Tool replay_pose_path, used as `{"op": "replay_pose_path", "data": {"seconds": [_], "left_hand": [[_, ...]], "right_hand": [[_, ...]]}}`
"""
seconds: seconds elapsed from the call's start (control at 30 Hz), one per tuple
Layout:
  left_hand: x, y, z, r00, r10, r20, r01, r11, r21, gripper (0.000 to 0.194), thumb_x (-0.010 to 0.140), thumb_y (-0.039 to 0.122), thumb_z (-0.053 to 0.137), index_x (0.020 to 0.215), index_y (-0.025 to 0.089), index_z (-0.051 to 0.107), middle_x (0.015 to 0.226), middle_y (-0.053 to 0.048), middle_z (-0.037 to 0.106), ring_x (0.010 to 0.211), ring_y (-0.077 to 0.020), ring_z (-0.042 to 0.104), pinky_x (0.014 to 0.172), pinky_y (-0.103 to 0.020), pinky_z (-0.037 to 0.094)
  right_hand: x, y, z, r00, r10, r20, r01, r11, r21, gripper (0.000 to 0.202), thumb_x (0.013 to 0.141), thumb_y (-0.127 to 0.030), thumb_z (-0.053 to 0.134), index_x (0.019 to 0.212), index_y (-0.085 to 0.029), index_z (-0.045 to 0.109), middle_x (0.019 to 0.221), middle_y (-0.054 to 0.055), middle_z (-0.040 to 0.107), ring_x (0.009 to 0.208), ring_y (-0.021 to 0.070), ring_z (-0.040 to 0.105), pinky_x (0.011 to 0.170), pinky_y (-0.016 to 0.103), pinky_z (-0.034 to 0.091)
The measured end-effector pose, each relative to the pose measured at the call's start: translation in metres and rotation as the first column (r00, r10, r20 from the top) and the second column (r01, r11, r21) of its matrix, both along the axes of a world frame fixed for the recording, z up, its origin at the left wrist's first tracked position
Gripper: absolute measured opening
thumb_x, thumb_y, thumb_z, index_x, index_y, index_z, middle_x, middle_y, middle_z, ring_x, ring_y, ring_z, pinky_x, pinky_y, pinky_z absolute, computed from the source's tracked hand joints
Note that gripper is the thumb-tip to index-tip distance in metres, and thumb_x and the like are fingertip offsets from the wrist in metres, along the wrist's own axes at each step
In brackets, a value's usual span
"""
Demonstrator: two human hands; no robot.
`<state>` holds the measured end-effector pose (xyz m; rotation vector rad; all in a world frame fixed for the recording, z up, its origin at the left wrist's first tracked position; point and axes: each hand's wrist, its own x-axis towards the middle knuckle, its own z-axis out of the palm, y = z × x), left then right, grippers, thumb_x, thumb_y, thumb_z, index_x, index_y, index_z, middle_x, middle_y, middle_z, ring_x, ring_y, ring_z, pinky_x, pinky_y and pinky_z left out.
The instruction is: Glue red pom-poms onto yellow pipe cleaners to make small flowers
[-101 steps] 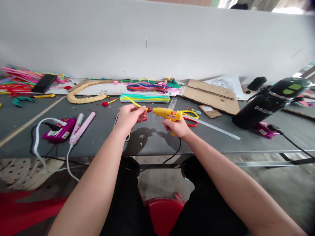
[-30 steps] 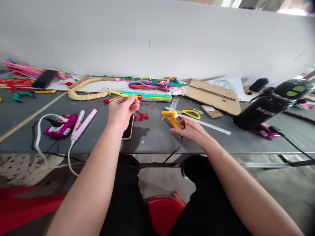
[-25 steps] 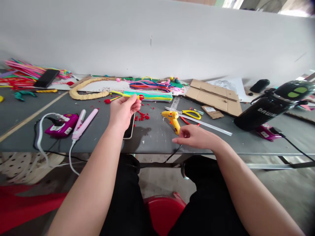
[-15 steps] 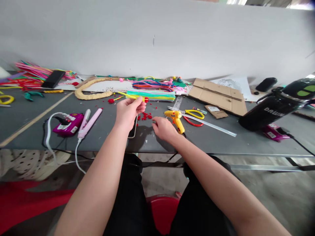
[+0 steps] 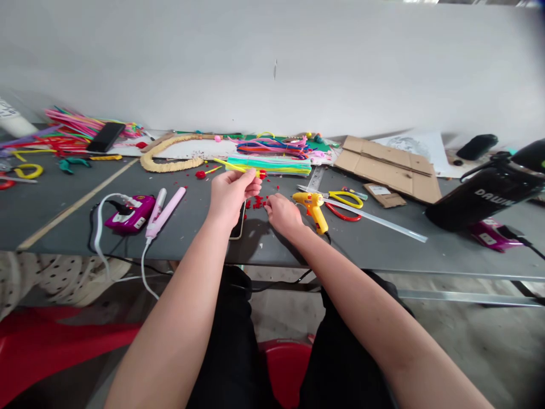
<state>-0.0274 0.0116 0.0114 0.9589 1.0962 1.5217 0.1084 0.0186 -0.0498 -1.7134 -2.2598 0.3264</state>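
Observation:
My left hand (image 5: 232, 197) is closed in a pinch around a yellow pipe cleaner (image 5: 230, 166) with red at its right end, held above the table. On the tabletop just below and to the right lie several small red pieces (image 5: 256, 203). My right hand (image 5: 284, 215) is down at the right edge of these pieces, its fingers curled together. Whatever it may be pinching is hidden. A yellow glue gun (image 5: 315, 209) lies just right of that hand. Partly under my left hand is a phone (image 5: 239, 228).
Behind my hands lie bundles of coloured pipe cleaners (image 5: 272, 165) and a beige curved form (image 5: 170, 165). Scissors (image 5: 347, 199), cardboard (image 5: 387, 167) and a black bottle (image 5: 472, 196) are on the right. Left are a pink straightener-like tool (image 5: 168, 213) and a purple power socket (image 5: 131, 215).
My right hand has shifted slightly left and forward, closer to the red pieces. My left hand keeps its pinch on the yellow pipe cleaner. The view has turned a little left.

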Motion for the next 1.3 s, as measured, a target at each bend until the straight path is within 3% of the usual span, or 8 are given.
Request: {"op": "replay_pose_path", "data": {"seconds": [0.1, 0.33, 0.47, 0.63, 0.83, 1.0, 1.17, 1.3], "left_hand": [[0.000, 0.001, -0.001, 1.000, -0.004, 0.002, 0.004, 1.000, 0.006, 0.015, 0.078, 0.024, 0.080, 0.077, 0.011, 0.071, 0.071, -0.005, 0.072, 0.058, -0.0086, 0.065, 0.060, -0.021, 0.054], [-0.002, 0.001, -0.001, 1.000, 0.004, -0.009, -0.004, 1.000, 0.004, 0.017, 0.077, 0.026, 0.081, 0.078, 0.011, 0.072, 0.071, -0.005, 0.073, 0.059, -0.0093, 0.066, 0.060, -0.021, 0.054], [-0.003, 0.000, 0.000, 1.000, 0.005, 0.007, -0.005, 1.000, 0.001, 0.015, 0.077, 0.024, 0.079, 0.077, 0.011, 0.072, 0.069, -0.005, 0.073, 0.058, -0.0086, 0.065, 0.058, -0.020, 0.054], [-0.001, 0.001, 0.001, 1.000, 0.001, 0.008, -0.001, 1.000, 0.003, 0.015, 0.076, 0.023, 0.079, 0.075, 0.010, 0.072, 0.069, -0.005, 0.073, 0.057, -0.0086, 0.065, 0.057, -0.020, 0.054], [0.001, 0.002, -0.001, 1.000, -0.001, -0.009, 0.001, 1.000, 0.001, 0.014, 0.077, 0.023, 0.079, 0.076, 0.011, 0.072, 0.070, -0.005, 0.073, 0.057, -0.0086, 0.065, 0.059, -0.020, 0.055], [0.001, 0.002, -0.002, 1.000, -0.009, -0.021, 0.009, 1.000, 0.004, 0.014, 0.077, 0.023, 0.079, 0.076, 0.010, 0.072, 0.069, -0.005, 0.073, 0.057, -0.0087, 0.065, 0.059, -0.020, 0.055], [0.000, 0.001, -0.002, 0.999, -0.007, -0.038, 0.007, 1.000, 0.001, 0.015, 0.077, 0.024, 0.079, 0.076, 0.011, 0.072, 0.070, -0.005, 0.073, 0.058, -0.0088, 0.065, 0.059, -0.021, 0.055], [0.001, 0.001, -0.002, 0.999, -0.006, -0.042, 0.006, 1.000, -0.005, 0.015, 0.077, 0.024, 0.079, 0.075, 0.011, 0.072, 0.070, -0.005, 0.073, 0.057, -0.0086, 0.065, 0.059, -0.020, 0.055]], "right_hand": [[0.000, -0.004, 0.002, 0.999, 0.022, -0.046, -0.021, 1.000, 0.020, 0.019, 0.100, -0.021, 0.044, 0.108, -0.017, 0.061, 0.117, 0.014, 0.067, 0.096, 0.0253, 0.065, 0.071, 0.033, 0.043], [0.016, -0.011, 0.006, 0.958, 0.118, -0.263, -0.115, 0.993, 0.027, 0.017, 0.093, -0.014, 0.049, 0.103, -0.015, 0.063, 0.096, 0.008, 0.072, 0.084, 0.0204, 0.063, 0.075, 0.029, 0.043], [0.028, -0.015, 0.007, 0.959, 0.132, -0.251, -0.130, 0.991, 0.023, 0.024, 0.093, -0.011, 0.052, 0.112, -0.014, 0.067, 0.104, 0.010, 0.073, 0.091, 0.0200, 0.064, 0.081, 0.029, 0.045], [0.038, -0.018, 0.005, 0.962, 0.172, -0.214, -0.173, 0.985, 0.014, 0.026, 0.094, -0.008, 0.050, 0.104, -0.015, 0.073, 0.107, 0.010, 0.072, 0.098, 0.0196, 0.065, 0.087, 0.028, 0.046], [0.042, -0.022, 0.010, 0.943, 0.122, -0.309, -0.133, 0.991, -0.013, 0.016, 0.089, -0.009, 0.059, 0.094, -0.017, 0.072, 0.088, 0.004, 0.074, 0.080, 0.0165, 0.063, 0.074, 0.027, 0.044], [0.041, -0.024, 0.014, 0.902, 0.130, -0.412, -0.158, 0.987, -0.036, 0.006, 0.088, -0.021, 0.070, 0.082, -0.019, 0.072, 0.073, 0.000, 0.070, 0.069, 0.0132, 0.059, 0.068, 0.025, 0.041], [0.045, -0.024, 0.007, 0.925, 0.237, -0.296, -0.233, 0.971, 0.051, 0.008, 0.092, -0.019, 0.068, 0.088, -0.018, 0.075, 0.090, 0.003, 0.071, 0.081, 0.0140, 0.060, 0.075, 0.026, 0.042], [0.048, -0.024, 0.002, 0.957, 0.254, -0.139, -0.241, 0.965, 0.102, 0.011, 0.093, -0.024, 0.069, 0.086, -0.017, 0.073, 0.091, 0.004, 0.068, 0.085, 0.0159, 0.060, 0.075, 0.026, 0.041]]}}
